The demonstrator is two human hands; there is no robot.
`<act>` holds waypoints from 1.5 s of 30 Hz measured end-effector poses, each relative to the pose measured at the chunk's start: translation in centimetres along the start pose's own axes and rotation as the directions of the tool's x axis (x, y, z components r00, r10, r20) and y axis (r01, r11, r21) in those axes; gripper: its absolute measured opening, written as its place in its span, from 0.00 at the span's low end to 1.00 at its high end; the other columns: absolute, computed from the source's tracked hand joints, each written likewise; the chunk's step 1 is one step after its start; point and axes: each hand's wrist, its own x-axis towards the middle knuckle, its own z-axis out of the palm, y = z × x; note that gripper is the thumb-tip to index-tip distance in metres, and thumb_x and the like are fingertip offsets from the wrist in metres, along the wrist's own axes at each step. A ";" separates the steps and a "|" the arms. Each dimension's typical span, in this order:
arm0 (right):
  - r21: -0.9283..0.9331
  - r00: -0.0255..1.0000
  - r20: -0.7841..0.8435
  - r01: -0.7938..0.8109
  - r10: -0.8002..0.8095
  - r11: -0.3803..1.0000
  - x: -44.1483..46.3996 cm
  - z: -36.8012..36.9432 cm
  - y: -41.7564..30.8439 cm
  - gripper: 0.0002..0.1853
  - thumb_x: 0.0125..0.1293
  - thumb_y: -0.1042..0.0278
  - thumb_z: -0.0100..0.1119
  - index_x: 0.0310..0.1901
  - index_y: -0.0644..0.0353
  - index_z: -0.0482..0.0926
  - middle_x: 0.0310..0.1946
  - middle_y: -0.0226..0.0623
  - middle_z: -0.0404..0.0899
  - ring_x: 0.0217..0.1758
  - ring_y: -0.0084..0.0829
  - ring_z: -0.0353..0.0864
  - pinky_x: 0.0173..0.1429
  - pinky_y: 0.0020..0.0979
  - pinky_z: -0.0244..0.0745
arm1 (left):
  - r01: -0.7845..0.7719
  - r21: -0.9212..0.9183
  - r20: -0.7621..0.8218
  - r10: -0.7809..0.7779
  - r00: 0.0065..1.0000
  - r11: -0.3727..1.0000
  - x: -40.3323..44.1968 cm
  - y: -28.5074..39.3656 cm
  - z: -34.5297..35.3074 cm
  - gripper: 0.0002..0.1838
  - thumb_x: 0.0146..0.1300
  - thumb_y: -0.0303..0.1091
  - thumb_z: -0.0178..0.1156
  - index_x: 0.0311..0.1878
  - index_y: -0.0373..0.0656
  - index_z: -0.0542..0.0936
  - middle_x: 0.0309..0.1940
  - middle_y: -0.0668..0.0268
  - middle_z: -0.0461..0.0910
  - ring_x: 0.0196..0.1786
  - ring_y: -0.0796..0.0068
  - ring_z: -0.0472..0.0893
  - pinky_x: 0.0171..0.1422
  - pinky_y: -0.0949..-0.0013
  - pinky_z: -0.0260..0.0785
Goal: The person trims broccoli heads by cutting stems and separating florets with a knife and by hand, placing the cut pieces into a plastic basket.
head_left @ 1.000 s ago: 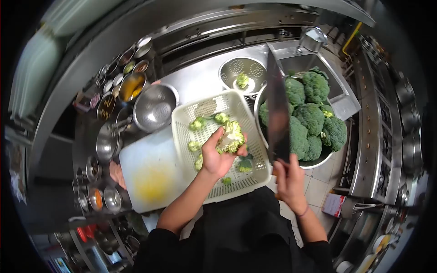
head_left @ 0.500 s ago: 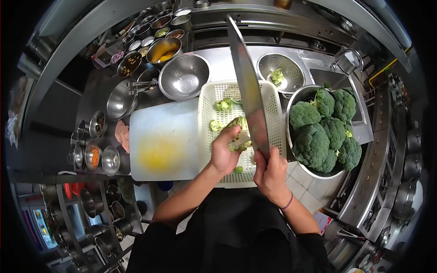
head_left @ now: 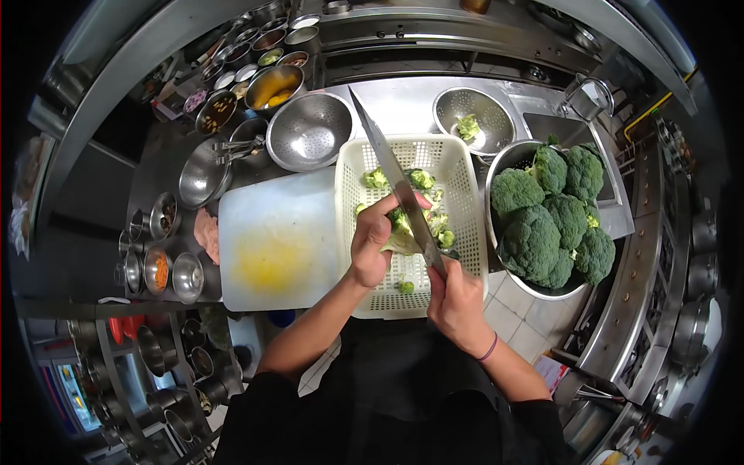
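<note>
My left hand [head_left: 374, 242] is closed around a partly trimmed head of broccoli [head_left: 400, 240], held over a cream plastic basket [head_left: 349, 167]. In my right hand [head_left: 456, 301] is the handle of a long knife [head_left: 391, 167]. Its blade slants up and to the left, crossing in front of the broccoli and my left fingers; whether the edge touches the broccoli I cannot tell. Several cut florets [head_left: 421, 179] lie in the basket, with a small one [head_left: 405, 287] near its front. The stem side is partly hidden by my hand and the blade.
Right of the basket, a metal bowl [head_left: 493, 232] holds several whole broccoli heads [head_left: 533, 240]. A white cutting board [head_left: 271, 209] with a yellow stain lies at left. Behind are a large colander [head_left: 310, 128] and a smaller colander [head_left: 496, 116] with pale green pieces.
The knife blade has tipped left and lower, across the broccoli. More florets now show in the basket's right part. My left hand keeps its grip on the broccoli.
</note>
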 end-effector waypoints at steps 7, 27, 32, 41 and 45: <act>0.001 0.997 0.017 -0.071 0.071 0.997 -1.1 1.4 1.3 0.10 0.61 0.80 0.60 0.43 0.65 0.72 0.18 0.45 0.73 0.20 0.46 0.76 0.27 0.42 0.68 | 0.125 -0.101 -0.045 -0.130 0.991 0.987 -0.9 -1.8 0.5 0.38 0.69 0.62 0.50 0.57 0.28 0.71 0.46 0.57 0.77 0.47 0.69 0.78 0.57 0.64 0.70; -0.070 0.951 0.155 -0.261 0.269 0.963 -3.0 4.8 1.0 0.11 0.63 0.75 0.60 0.41 0.64 0.67 0.18 0.48 0.75 0.20 0.53 0.78 0.24 0.48 0.70 | 0.434 -0.446 -0.045 -0.504 0.863 0.783 -5.3 -4.8 -2.2 0.26 0.58 0.28 0.70 0.58 0.39 0.72 0.48 0.65 0.77 0.50 0.73 0.76 0.61 0.67 0.67; -0.096 0.845 0.301 -0.434 0.441 0.896 -4.0 5.4 0.9 0.18 0.67 0.68 0.55 0.54 0.66 0.64 0.18 0.51 0.77 0.21 0.56 0.77 0.27 0.52 0.71 | 0.510 -0.609 0.118 -0.567 0.815 0.607 -7.0 -6.5 -1.1 0.31 0.58 0.27 0.70 0.62 0.40 0.67 0.49 0.62 0.76 0.54 0.69 0.75 0.65 0.64 0.65; 0.401 0.717 0.527 -0.683 0.457 0.610 -0.5 0.0 2.6 0.10 0.70 0.69 0.53 0.43 0.69 0.68 0.23 0.56 0.77 0.32 0.59 0.79 0.36 0.52 0.71 | 0.617 -0.354 0.197 -0.588 0.784 0.703 -4.9 -5.1 -5.3 0.45 0.51 0.19 0.61 0.75 0.36 0.55 0.68 0.52 0.65 0.71 0.59 0.64 0.76 0.61 0.54; 0.203 0.762 0.345 -0.631 0.548 0.749 -3.7 0.3 6.9 0.11 0.67 0.71 0.55 0.45 0.69 0.69 0.29 0.59 0.80 0.37 0.63 0.79 0.43 0.53 0.72 | 0.147 0.413 -0.110 -0.111 0.988 0.899 -0.6 -2.2 -2.3 0.49 0.51 0.22 0.63 0.76 0.35 0.52 0.76 0.52 0.52 0.78 0.59 0.53 0.79 0.58 0.46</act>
